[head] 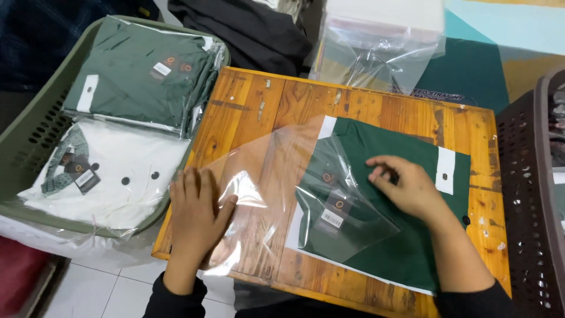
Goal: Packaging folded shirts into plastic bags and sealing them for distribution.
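Green shirt [406, 194] partly inside clear bag [276, 176] (collar end in, far end out); left hand [197, 215] flat on bag, right hand [409, 185] open-palmed on shirt, neither grip closed.

The clear bag [271, 194] is thin, glossy plastic film that catches white glare. The folded green shirt [406, 224] is matt cloth with a smooth weave. The table [253, 100] is varnished wood, orange-brown, grainy and scuffed with dark marks. At left, the olive basket [35, 129] is matt perforated plastic; at right, the brown basket [524, 194] looks the same.
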